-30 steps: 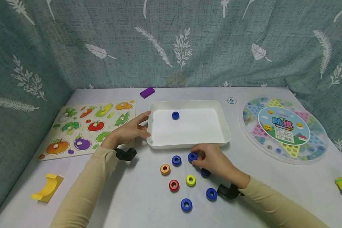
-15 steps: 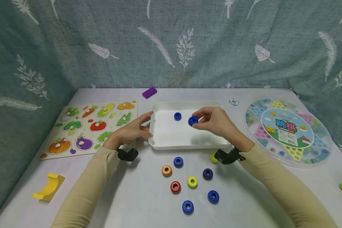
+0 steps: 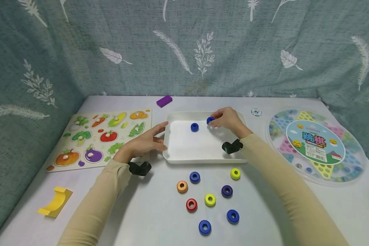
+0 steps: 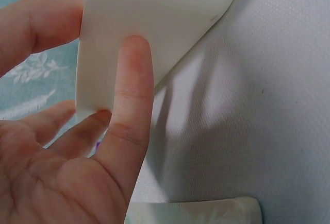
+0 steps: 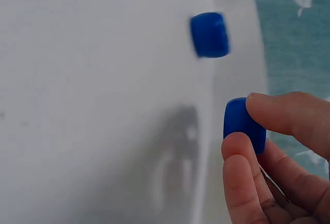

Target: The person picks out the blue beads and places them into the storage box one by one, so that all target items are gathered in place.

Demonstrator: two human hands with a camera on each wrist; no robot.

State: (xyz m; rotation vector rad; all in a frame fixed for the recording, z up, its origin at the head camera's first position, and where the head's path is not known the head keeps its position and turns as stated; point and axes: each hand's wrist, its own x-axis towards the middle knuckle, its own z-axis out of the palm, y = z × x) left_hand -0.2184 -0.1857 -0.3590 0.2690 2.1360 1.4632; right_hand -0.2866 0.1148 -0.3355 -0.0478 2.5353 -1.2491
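The right hand (image 3: 229,119) pinched a blue ring (image 3: 210,120) between thumb and fingers, inside the tray (image 3: 200,161) near its far wall; whether that ring touched the tray floor could not be told. The left hand (image 3: 141,143) held nothing, its fingers spread and fairly straight against the tray's left end.

The likeliest slip was a loose pinch: let go too high, the rounded ring could have bounced or rolled into the second blue ring (image 3: 194,127), which sat just to its left. The far wall stood close to the right fingers, so a knuckle might have knocked it and shifted the tray. The black wrist camera (image 3: 232,147) hung low above the tray and could have caught the near wall on a backward pull. A harder push from the left hand might have slid the tray toward the desk's right edge.

For moving, the widest room lay in the tray's near half. Toward the desk's near edge the loose rings (image 3: 210,200) were scattered, while the puzzle board (image 3: 66,145) bounded the left side and the round game box (image 3: 316,141) the right
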